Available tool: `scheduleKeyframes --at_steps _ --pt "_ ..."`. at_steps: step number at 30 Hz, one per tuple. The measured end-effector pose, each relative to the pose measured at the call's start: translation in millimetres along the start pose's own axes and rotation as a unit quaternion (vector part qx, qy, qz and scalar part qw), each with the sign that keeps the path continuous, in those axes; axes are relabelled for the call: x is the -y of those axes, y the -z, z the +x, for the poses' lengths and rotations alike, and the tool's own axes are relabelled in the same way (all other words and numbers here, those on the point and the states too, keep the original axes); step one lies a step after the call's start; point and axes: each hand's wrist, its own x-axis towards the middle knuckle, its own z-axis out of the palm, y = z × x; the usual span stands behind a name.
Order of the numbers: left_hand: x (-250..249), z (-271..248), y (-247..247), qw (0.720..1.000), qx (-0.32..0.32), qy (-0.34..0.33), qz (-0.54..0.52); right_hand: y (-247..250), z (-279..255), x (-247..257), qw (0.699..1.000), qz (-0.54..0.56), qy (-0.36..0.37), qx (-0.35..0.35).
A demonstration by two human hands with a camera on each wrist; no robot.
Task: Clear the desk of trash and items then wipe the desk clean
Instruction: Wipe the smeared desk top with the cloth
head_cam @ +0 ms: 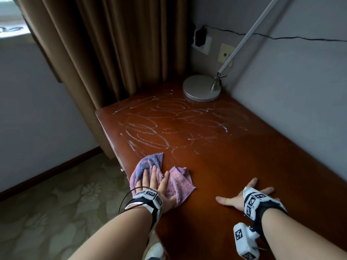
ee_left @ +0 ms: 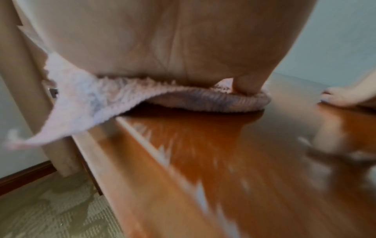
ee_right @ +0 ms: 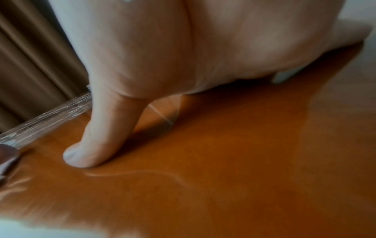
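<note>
On the desk (head_cam: 234, 166), a soft cloth (head_cam: 178, 182) is pressed flat.
Limp and light, it is best pinned mid-fold by the flat left hand (head_cam: 152, 184); the right hand (head_cam: 244, 196) is spread, empty.

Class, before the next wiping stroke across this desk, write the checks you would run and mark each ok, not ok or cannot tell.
1. Left hand flat on the purple cloth: ok.
2. Right hand braced on bare desk: ok.
3. Trash and loose items cleared: ok.
4. Lamp base out of the stroke path: ok.
5. White streaks gone: not ok.
6. Cloth damp enough: cannot tell.
</note>
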Motion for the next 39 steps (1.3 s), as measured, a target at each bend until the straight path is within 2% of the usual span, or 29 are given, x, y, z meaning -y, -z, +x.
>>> scheduleKeyframes --at_steps 6,10,14,21,27,30,34,39 --pt "-8 37 19 1.000 -0.002 0.024 -0.014 1 2 0 1.000 -0.005 -0.007 0.002" --pt "5 13 8 1.000 -0.029 0.006 0.001 2 -4 -1 1.000 0.006 0.000 0.006" --pt "16 -4 0 1.000 -0.008 0.000 0.016 3 -5 0 1.000 0.007 -0.008 0.011" --pt "5 35 19 1.000 -0.006 0.028 -0.010 1 2 2 1.000 0.002 -0.017 0.001" --pt "28 7 21 0.999 -0.034 -0.039 0.009 3 -3 1 1.000 0.005 -0.014 0.000" --pt "39 20 41 0.996 -0.055 -0.056 0.038 2 1 3 1.000 -0.003 -0.026 0.010" --pt "33 54 49 0.999 -0.032 -0.038 0.018 3 4 4 0.999 -0.012 -0.039 0.010" --pt "20 69 38 0.998 -0.056 0.000 -0.004 0 3 4 0.999 -0.008 -0.038 0.011"
